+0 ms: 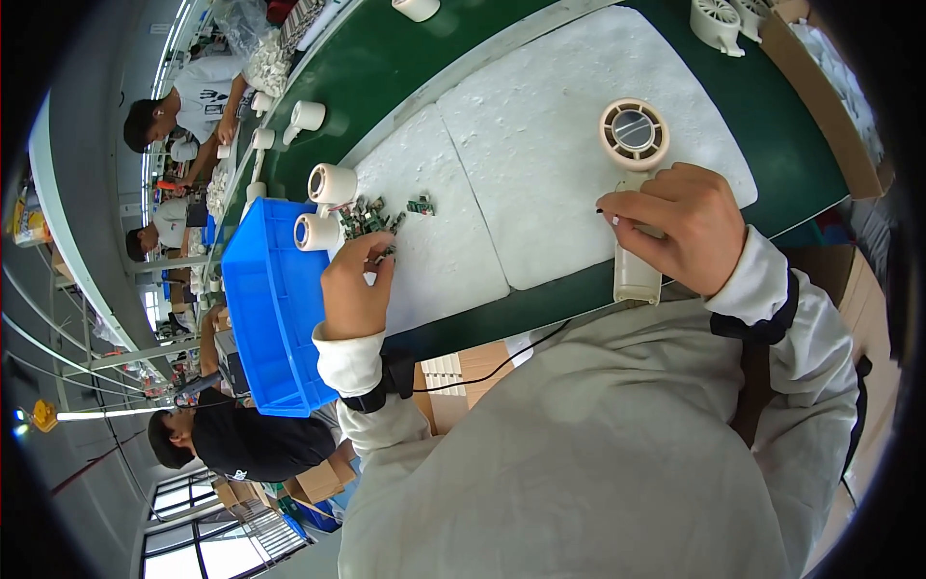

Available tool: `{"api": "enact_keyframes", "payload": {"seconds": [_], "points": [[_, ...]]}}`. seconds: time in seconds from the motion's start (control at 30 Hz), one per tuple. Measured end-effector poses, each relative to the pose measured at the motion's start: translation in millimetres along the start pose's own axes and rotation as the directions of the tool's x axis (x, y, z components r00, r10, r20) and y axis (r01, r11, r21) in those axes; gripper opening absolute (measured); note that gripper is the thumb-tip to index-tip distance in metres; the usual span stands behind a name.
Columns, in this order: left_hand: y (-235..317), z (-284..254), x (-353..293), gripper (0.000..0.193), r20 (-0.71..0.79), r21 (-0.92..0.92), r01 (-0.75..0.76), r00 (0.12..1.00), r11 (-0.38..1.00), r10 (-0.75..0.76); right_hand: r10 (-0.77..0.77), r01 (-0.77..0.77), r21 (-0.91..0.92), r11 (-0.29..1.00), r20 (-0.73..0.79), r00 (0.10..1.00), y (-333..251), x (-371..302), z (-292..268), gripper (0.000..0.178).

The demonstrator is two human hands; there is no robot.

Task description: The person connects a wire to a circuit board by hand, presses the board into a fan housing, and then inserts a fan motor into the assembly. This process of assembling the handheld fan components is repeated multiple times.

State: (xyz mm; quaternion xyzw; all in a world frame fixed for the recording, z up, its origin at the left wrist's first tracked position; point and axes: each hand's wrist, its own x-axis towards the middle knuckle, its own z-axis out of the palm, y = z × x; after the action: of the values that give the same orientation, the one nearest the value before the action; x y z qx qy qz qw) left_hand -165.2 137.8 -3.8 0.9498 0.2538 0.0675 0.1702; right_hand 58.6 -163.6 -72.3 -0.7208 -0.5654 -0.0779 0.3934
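Note:
A cream handheld fan (634, 136) lies on the white foam sheet, its round head away from me and its pale handle toward the table's front edge. My right hand (687, 227) is curled over the handle, thumb and forefinger drawn together at its left side. It hides the middle of the handle. To the left, my left hand (355, 288) has its thumb and fingertips closed on a small circuit board (390, 251), mostly covered by the fingers. Just beyond those fingertips is a pile of small green circuit boards (363, 218). A separate circuit board (421, 205) lies right of the pile.
A blue plastic bin (275, 314) stands left of my left hand. Two cream fan heads (331, 183) sit beside the pile. More white parts (307, 117) rest on the green table (376, 68). A cardboard box (820, 96) is at far right. Other people work at left.

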Motion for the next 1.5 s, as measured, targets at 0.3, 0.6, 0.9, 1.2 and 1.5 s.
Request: {"api": "enact_keyframes", "payload": {"seconds": [0.3,0.6,0.9,1.2,1.5], "points": [[96,36,29,0.025,-0.116,-0.401,-0.38,0.924,0.834,0.366,0.056,-0.054,0.078,0.995,-0.034,0.998,0,-1,6,0.016],[118,99,55,0.019,-0.087,-0.694,-0.345,0.912,0.632,0.402,0.032,-0.033,0.102,0.994,0.013,0.999,2,-2,-2,0.015],[111,104,57,0.029,-0.076,-0.761,-0.291,0.928,0.58,0.365,0.148,-0.175,0.284,0.943,0.112,0.983,5,3,-9,0.017],[106,108,61,0.038,-0.1,-0.684,-0.36,0.908,0.634,0.408,0.165,-0.184,0.337,0.923,0.087,0.983,8,3,-5,0.017],[111,100,56,0.036,-0.083,-0.518,-0.491,0.844,0.701,0.53,0.26,-0.282,0.363,0.888,0.11,0.959,1,4,-7,0.014]]}}
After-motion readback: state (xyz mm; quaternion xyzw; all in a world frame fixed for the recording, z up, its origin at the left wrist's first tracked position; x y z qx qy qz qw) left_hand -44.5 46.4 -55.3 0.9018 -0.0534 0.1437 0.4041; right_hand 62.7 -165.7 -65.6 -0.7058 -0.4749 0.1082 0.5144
